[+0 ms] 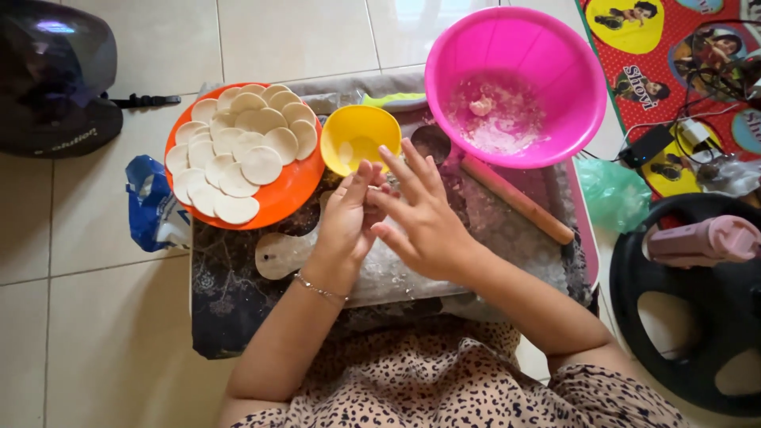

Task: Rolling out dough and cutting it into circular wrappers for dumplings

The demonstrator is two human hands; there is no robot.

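Close in, the left hand [346, 218] and right hand [424, 218] meet over the floured board [491, 238], fingers [408, 170] loosely spread; whether they pinch any dough between them, I cannot tell. A small piece could slip and stick to the board. Beyond lie a rolling pin [519, 200], a yellow bowl [361, 136], pale, thin dough rounds [242, 150] overlapping on an orange plate [297, 186], and a pink bowl [515, 83].
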